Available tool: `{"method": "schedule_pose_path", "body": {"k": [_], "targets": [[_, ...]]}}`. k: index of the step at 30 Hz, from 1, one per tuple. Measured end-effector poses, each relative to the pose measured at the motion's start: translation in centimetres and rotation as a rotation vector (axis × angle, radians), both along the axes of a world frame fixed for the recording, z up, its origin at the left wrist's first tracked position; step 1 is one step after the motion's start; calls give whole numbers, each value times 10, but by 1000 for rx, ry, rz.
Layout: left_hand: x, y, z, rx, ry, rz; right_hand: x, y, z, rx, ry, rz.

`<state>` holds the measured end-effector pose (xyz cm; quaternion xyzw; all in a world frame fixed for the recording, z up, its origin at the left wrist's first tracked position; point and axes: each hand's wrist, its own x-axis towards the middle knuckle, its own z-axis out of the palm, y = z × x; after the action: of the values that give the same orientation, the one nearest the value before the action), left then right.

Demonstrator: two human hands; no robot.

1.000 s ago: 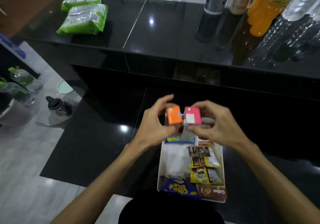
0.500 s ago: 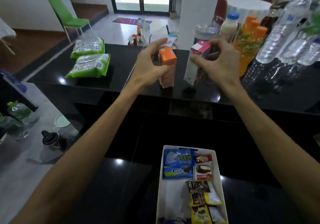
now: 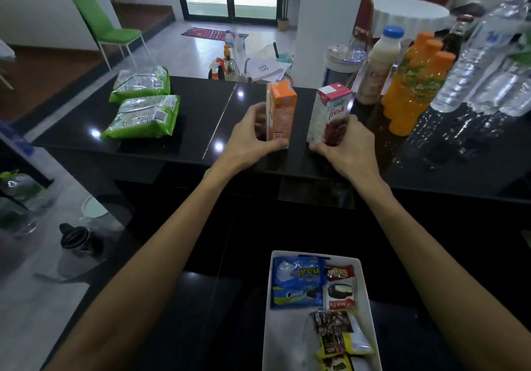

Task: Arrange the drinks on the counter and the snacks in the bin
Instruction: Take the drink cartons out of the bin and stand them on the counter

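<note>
- Two green snack packs (image 3: 145, 104) are seen lying flat at about 10 o'clock on the black worktop (image 3: 201, 106), well apart from both hands and outside the bin.
- The orange carton (image 3: 281, 113) is grasped low on its side by the left hand (image 3: 253, 140); it stands upright with its base on or just above the worktop, which cannot be told for certain.
- The pink-and-white carton (image 3: 329, 112) is gripped near its base by the right hand (image 3: 349, 143) and is tilted slightly, its long axis leaning toward 1 o'clock.
- Further bottles (image 3: 416, 83) are stood at 2 o'clock, just beside the pink carton; the right hand is the nearer one.
- The white bin (image 3: 365, 284), holding snacks, is placed at 6 o'clock, below both forearms.
- Setting both cartons square and letting go is judged to be the step in hand.
</note>
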<state>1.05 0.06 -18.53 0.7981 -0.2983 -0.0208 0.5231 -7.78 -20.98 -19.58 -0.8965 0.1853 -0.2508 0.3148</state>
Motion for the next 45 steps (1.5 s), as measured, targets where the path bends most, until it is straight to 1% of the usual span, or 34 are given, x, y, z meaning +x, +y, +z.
{"method": "schedule_pose_path", "body": {"k": [5, 12, 18, 25, 28, 31, 33, 35, 37, 38, 40, 43, 45], "targets": [[4, -4, -7, -27, -11, 83, 36, -1, 6, -6, 0, -34], [5, -2, -10, -152, 42, 180, 104, 10, 20, -64, 9, -103], [8, 0, -11, -165, 76, 180, 134, 19, 23, -82, 14, -174], [14, 2, -14, -182, 148, 125, 143, 19, 15, -103, 4, -211], [17, 2, -15, -204, 186, 105, 141, 12, 14, -59, 11, -200], [19, 4, -16, -215, 214, 78, 128, 4, 16, 34, -5, -162], [21, 6, -17, -229, 231, 65, 108, 1, 15, 80, 30, -133], [22, 7, -16, -248, 216, 67, 84, 2, 14, 190, 83, 32], [23, 9, -14, -286, 216, 72, 62, 10, 15, 296, 156, 286], [23, 10, -14, -311, 233, 75, 55, 14, 16, 293, 186, 381], [23, 13, -12, -358, 285, 69, 50, 25, 17, 213, 195, 471], [19, 13, -11, -368, 289, 57, 53, 42, 17, 104, 108, 491], [19, 11, -11, -367, 285, 62, 57, 50, 16, 75, 71, 486]]}}
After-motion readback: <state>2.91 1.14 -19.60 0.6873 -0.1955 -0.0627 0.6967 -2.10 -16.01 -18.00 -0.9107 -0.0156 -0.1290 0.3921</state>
